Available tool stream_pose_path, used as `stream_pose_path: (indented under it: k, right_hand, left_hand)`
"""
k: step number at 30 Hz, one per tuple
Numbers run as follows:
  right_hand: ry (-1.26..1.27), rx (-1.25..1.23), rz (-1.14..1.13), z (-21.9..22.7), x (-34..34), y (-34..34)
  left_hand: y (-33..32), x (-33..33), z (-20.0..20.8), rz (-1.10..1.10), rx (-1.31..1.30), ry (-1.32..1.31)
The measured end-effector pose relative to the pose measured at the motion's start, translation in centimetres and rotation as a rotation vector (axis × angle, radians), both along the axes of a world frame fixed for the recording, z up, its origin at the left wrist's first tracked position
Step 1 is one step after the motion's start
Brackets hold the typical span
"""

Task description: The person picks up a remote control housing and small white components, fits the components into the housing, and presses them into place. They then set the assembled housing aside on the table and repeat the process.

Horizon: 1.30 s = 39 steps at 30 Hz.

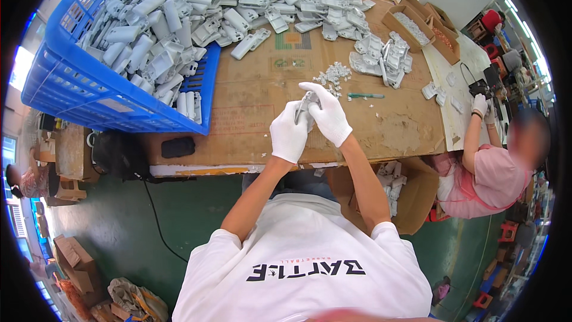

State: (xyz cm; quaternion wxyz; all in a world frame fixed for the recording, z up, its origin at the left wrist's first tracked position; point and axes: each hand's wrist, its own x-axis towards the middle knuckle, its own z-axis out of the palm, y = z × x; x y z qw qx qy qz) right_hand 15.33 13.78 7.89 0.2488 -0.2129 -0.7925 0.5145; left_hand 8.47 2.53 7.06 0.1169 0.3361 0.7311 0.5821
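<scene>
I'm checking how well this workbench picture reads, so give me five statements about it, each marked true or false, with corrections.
1. The left hand and right hand wear white gloves. True.
2. The left hand lies flat on the cardboard. False: it holds a greyish part, with the right hand also at it.
3. A blue basket stands left of the hands. True.
4. The pen on the cardboard is red. False: it is green.
5. The dark case lies right of the hands. False: it lies to their left.
</scene>
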Motion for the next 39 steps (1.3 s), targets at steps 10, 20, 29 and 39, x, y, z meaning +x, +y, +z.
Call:
stream_pose_path:
  k: [10, 20, 29, 39]
  right_hand:
    - [0.043, -0.196, 0.012, -0.5, 0.4, 0.8]
    - [0.078, -0.249, 0.007, -0.8, 0.0, 0.4]
    - [0.219, -0.512, 0.016, -3.2, 0.5, 0.9]
    - [0.012, 0.746, -0.350, -2.2, 6.5, -1.2]
  left_hand:
    - [0.0, -0.1, 0.1, -0.017, -0.027, 0.006]
    - [-0.2, -0.2, -0.4, -0.015, -0.025, -0.030]
    - [0.5, 1.0, -1.0, 0.008, -0.023, 0.081]
    - [6.8, -0.1, -3.7, -0.330, 0.012, -0.194]
